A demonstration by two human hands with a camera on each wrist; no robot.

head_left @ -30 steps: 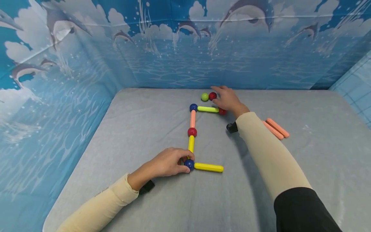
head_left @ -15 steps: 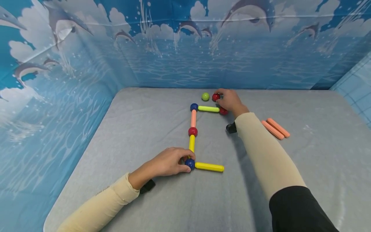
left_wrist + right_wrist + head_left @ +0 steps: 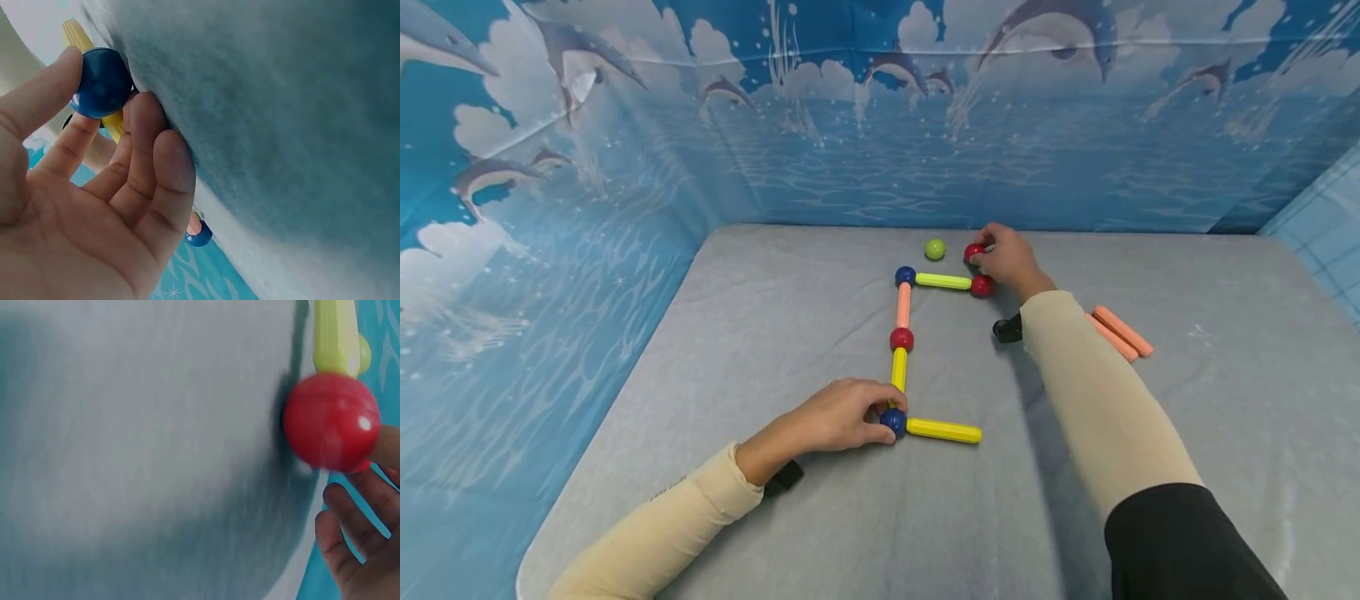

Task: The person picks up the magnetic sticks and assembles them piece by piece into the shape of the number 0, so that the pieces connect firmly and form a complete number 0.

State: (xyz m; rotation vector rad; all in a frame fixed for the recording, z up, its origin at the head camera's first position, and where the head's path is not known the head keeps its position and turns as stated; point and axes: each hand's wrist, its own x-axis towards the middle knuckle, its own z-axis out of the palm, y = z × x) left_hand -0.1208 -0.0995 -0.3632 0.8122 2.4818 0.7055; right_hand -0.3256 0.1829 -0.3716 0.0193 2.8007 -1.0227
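Head view: left hand is pinching the blue ball in its grip; right hand is pinching a red ball on the bench.

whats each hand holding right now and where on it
The left hand pinches the blue ball at the frame's near corner between thumb and fingers. The right hand holds a loose red ball at its fingertips.
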